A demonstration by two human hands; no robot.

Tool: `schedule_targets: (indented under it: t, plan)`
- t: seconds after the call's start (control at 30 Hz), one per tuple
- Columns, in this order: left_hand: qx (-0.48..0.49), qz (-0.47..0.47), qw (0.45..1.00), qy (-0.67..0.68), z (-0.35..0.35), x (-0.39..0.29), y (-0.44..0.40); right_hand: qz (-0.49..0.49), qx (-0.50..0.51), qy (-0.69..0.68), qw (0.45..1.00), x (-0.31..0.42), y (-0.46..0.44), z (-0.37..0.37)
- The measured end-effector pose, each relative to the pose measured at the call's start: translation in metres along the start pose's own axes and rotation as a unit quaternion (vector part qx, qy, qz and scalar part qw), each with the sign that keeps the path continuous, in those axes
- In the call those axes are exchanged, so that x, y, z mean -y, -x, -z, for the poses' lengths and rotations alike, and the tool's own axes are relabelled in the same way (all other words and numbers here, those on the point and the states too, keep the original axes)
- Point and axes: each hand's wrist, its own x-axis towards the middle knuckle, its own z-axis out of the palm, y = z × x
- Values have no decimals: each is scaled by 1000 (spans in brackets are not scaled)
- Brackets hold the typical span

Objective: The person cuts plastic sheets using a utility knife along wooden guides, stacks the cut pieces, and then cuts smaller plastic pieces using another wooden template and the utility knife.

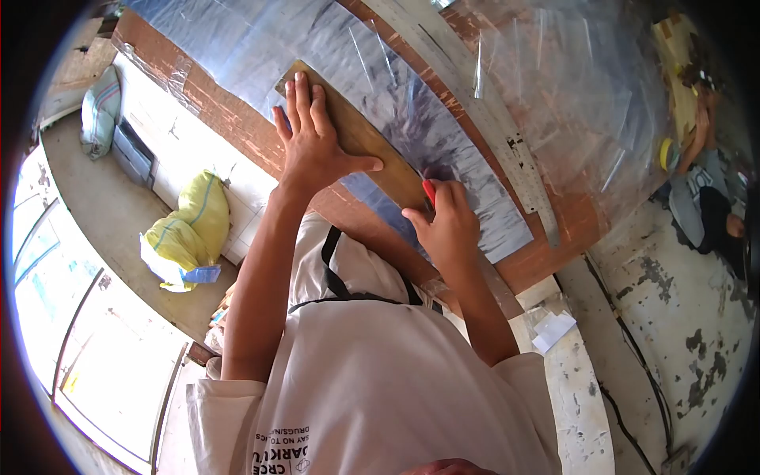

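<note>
My left hand (313, 138) lies flat with fingers spread on a flat wooden strip (368, 136), pressing it onto a sheet printed in grey, blue and white (463, 162). The strip runs diagonally across this sheet. At the strip's near right end, my right hand (450, 226) is closed around a slim red-handled tool (429, 191). Its red end sticks up above my fingers, and its tip is hidden by the hand. The sheet rests on a worn brown board (566, 237).
A long metal ruler (532, 176) and clear plastic sheets (554, 87) lie beyond the printed sheet. Another person (701, 198) sits at the far right, near a yellow tape roll (666, 154). Yellow (198, 218) and pale (100, 115) sacks stand left. White paper (552, 331) lies right.
</note>
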Motion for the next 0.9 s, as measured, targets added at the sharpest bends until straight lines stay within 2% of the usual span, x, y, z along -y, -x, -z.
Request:
schedule_targets:
  t: [0.53, 0.63, 0.73, 0.9]
  plan:
    - [-21, -25, 999, 28, -3, 6, 1, 2, -28, 52, 998, 4, 7, -13]
    - [-27, -30, 999, 29, -2, 5, 2, -12, -74, 44, 996, 4, 10, -25]
    - [5, 5, 1000, 21, 4, -1, 2, 0, -120, 48, 992, 2, 14, -30]
    - [-29, -20, 999, 34, -1, 2, 1, 8, -174, 58, 983, -1, 23, -41]
